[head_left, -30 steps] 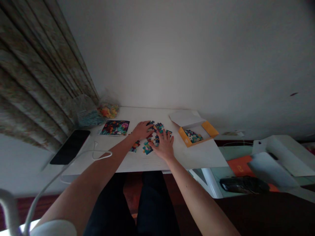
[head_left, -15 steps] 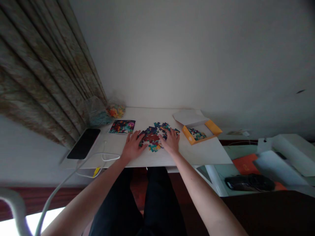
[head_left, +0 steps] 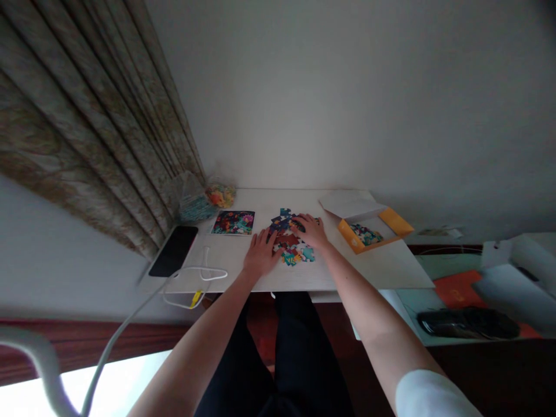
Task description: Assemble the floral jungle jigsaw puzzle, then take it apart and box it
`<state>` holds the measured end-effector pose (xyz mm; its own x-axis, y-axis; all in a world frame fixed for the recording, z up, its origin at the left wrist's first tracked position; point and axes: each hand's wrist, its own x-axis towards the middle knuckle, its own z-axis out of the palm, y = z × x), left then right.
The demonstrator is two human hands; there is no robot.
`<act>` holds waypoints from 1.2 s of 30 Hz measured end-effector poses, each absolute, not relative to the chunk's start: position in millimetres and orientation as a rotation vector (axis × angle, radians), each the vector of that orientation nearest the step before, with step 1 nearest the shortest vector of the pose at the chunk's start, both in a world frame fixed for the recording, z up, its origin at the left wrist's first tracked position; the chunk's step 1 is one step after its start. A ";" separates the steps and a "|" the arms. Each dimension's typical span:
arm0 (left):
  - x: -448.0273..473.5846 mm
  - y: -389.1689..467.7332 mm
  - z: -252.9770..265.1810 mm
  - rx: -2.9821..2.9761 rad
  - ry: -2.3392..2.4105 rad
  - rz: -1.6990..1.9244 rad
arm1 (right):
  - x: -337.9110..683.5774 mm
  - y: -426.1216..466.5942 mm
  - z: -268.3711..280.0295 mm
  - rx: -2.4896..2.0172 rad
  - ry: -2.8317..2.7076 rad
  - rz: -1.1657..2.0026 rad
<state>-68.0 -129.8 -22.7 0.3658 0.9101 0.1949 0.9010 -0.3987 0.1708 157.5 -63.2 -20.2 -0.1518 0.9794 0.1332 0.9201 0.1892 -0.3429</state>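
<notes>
A partly joined jigsaw puzzle (head_left: 287, 238) with dark blue, brown and teal pieces lies on the white table (head_left: 243, 197). My left hand (head_left: 261, 255) rests flat at its left edge, fingers spread and tips on the pieces. From the right, my right hand (head_left: 313, 231) reaches over the upper right part of the puzzle, its fingers stretched out and hiding some pieces. Neither hand shows a piece held between the fingers. Left of the puzzle lies a colourful picture card (head_left: 233, 222).
An opened yellow box (head_left: 359, 246) with more puzzle pieces (head_left: 366, 234) stands on the right. At the left are a black phone (head_left: 174, 251), a white cable (head_left: 212, 273) and clear bags of pieces (head_left: 220, 194). A dark shoe (head_left: 467, 322) sits on a lower glass surface.
The view has shifted, so everything appears further right. My right hand has moved away from me across the puzzle, uncovering its lower right pieces. My left hand has edged slightly right.
</notes>
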 end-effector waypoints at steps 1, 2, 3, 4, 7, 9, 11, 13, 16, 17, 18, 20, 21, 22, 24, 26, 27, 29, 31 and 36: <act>-64.2 -128.0 -21.5 2.561 1.733 0.414 | 157.0 -67.6 -22.0 -1.753 -2.160 0.247; -60.8 -126.4 -20.5 2.555 1.757 0.427 | 156.3 -72.9 -23.7 -1.712 -2.169 0.236; -57.9 -124.9 -19.6 2.552 1.774 0.441 | 155.2 -79.1 -25.2 -1.674 -2.175 0.224; -55.8 -123.6 -19.1 2.551 1.785 0.459 | 153.9 -85.9 -26.5 -1.637 -2.178 0.213; -53.5 -120.6 -19.3 2.547 1.793 0.534 | 149.5 -106.5 -27.9 -1.553 -2.165 0.206; -54.0 -119.6 -20.3 2.537 1.786 0.578 | 146.6 -117.2 -26.9 -1.531 -2.148 0.214; -54.9 -119.4 -20.9 2.522 1.784 0.604 | 143.5 -122.6 -25.4 -1.568 -2.106 0.200; -55.5 -119.8 -20.8 2.503 1.799 0.620 | 139.6 -122.3 -24.3 -1.689 -2.022 0.161; -55.1 -120.3 -19.1 2.454 1.860 0.639 | 133.1 -115.1 -23.9 -1.882 -1.966 0.132; -54.7 -120.0 -18.3 2.432 1.883 0.638 | 131.2 -112.5 -23.9 -1.909 -1.986 0.136; -54.3 -119.4 -17.6 2.409 1.904 0.632 | 129.7 -110.5 -23.6 -1.915 -2.010 0.139; -53.3 -116.9 -16.4 2.361 1.945 0.617 | 128.2 -108.7 -22.2 -1.882 -2.038 0.136; -52.9 -115.3 -16.0 2.337 1.966 0.613 | 128.1 -108.9 -21.0 -1.858 -2.038 0.133; -52.4 -113.5 -15.7 2.319 1.981 0.611 | 128.3 -109.7 -19.6 -1.835 -2.034 0.132; -51.3 -109.8 -14.7 2.308 1.976 0.602 | 129.1 -112.2 -16.8 -1.800 -2.021 0.132; -49.7 -106.0 -12.9 2.321 1.948 0.583 | 129.7 -114.6 -14.9 -1.791 -2.005 0.126; -48.3 -103.8 -11.6 2.328 1.941 0.579 | 129.7 -115.4 -14.5 -1.791 -1.999 0.121; -44.1 -97.8 -8.3 2.325 1.955 0.580 | 129.2 -115.8 -14.8 -1.790 -1.993 0.108; -37.9 -88.4 -5.1 2.303 1.973 0.565 | 128.4 -115.0 -16.3 -1.798 -1.984 0.101; -20.0 -47.7 -3.3 2.249 1.961 0.456 | 127.6 -111.1 -20.8 -1.887 -1.997 0.203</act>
<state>-20.0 -47.7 -3.3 0.1139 0.9830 0.1442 0.9458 -0.1517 0.2870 127.6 -111.1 -20.8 -0.0229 0.9841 0.1761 0.9285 0.0862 -0.3612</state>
